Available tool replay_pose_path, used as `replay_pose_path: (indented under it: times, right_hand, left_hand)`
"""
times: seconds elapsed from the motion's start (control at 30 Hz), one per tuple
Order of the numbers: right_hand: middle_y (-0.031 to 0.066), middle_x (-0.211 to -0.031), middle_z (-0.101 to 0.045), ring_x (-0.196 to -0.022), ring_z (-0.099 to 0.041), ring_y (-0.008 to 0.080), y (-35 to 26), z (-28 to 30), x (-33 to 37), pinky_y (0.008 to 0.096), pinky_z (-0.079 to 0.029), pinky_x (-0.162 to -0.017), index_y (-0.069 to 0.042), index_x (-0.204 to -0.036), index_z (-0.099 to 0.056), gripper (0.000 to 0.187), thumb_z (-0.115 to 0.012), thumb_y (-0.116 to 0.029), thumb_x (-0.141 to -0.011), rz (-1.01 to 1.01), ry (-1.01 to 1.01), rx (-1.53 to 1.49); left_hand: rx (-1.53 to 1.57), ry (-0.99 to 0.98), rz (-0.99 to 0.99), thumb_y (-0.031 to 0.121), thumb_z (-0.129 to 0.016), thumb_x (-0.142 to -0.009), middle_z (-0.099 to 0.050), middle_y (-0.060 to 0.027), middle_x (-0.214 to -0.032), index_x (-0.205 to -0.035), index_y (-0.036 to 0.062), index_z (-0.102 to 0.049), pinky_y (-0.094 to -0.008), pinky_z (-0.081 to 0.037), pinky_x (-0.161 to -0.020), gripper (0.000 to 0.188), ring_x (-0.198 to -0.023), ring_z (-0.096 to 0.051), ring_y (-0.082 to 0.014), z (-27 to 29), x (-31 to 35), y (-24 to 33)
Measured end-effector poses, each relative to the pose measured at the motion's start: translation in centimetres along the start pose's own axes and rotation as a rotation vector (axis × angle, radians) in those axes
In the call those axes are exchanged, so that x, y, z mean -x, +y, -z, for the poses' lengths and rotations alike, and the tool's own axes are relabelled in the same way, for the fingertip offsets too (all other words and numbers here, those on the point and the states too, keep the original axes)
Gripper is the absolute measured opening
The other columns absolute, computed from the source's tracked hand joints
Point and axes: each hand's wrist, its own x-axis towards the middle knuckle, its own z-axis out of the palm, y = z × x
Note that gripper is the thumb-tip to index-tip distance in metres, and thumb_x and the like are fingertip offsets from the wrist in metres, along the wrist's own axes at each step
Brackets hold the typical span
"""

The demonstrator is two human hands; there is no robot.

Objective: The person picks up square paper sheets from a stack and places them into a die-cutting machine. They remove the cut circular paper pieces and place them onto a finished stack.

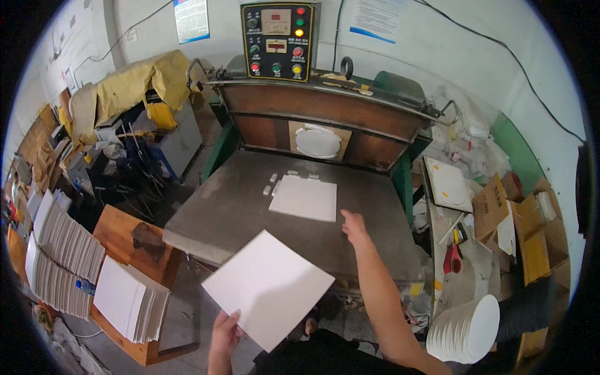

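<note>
the left hand (224, 331) pinches the near corner of a white square sheet (269, 287), fingers closed on its edge, holding it tilted like a diamond above the gap between the person and the machine. the right hand (354, 226) stretches forward over the grey press bed (250, 206), fingers loosely open and holding nothing, its tips just short of a second white sheet (304, 197) that lies flat on the bed. a few small grey blocks (271, 182) sit along the far and left edges of that sheet. behind the bed stands the tilted brown platen (319, 115) with a round white cut disc (317, 142) set in a pale square. above it a black control box (276, 40) carries red, green and yellow buttons. to the left, a wooden tabletop (119, 232) holds stacks of white sheets (69, 250), with one more pile (128, 299) near its front. at lower right a stack of round white discs (465, 330) leans on edge. cardboard boxes (525, 225) crowd the right side, and a yellow cloth (140, 81) drapes over gear at upper left.
</note>
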Motion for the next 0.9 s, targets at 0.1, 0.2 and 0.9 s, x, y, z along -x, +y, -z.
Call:
replay_pose_path:
  times: [0.1, 0.2, 0.9]
  right_hand:
    - [0.0072, -0.082, -0.059, -0.066, -0.056, 0.0206, 3.0, -2.9, -6.5, 0.0356, -0.047, -0.056, -0.004, -0.095, -0.057, 0.029, -0.069, -0.027, -0.082, -0.081, 0.125, 0.012]
    - [0.0085, -0.091, -0.062, -0.081, -0.062, 0.0251, 5.2, -0.7, -11.9, 0.0402, -0.053, -0.066, -0.004, -0.107, -0.057, 0.033, -0.067, -0.026, -0.084, -0.223, -0.023, -0.087]
    - [0.0160, -0.117, -0.062, -0.105, -0.061, 0.0274, -2.1, 21.8, 7.4, 0.0388, -0.047, -0.094, 0.004, -0.126, -0.051, 0.049, -0.060, -0.013, -0.081, 0.194, 0.021, -0.389]
  left_hand:
    - [0.038, 0.009, 0.033, 0.009, -0.054, -0.094, -0.063, -0.0085, -0.094, -0.126, 0.0014, -0.050, -0.0249, -0.046, -0.047, 0.033, -0.064, -0.058, -0.0131, -1.6, 0.2, -1.6]
    - [0.012, 0.023, 0.057, 0.009, -0.052, -0.095, -0.063, -0.0130, -0.103, -0.127, -0.0005, -0.048, -0.0320, -0.056, -0.057, 0.034, -0.076, -0.065, -0.0202, -3.2, -0.9, -2.9]
    - [0.098, 0.121, 0.189, 0.003, -0.041, -0.093, -0.053, -0.0200, -0.121, -0.128, -0.0031, -0.041, -0.0470, -0.056, -0.088, 0.036, -0.106, -0.060, -0.0366, -21.9, -33.3, -7.8]
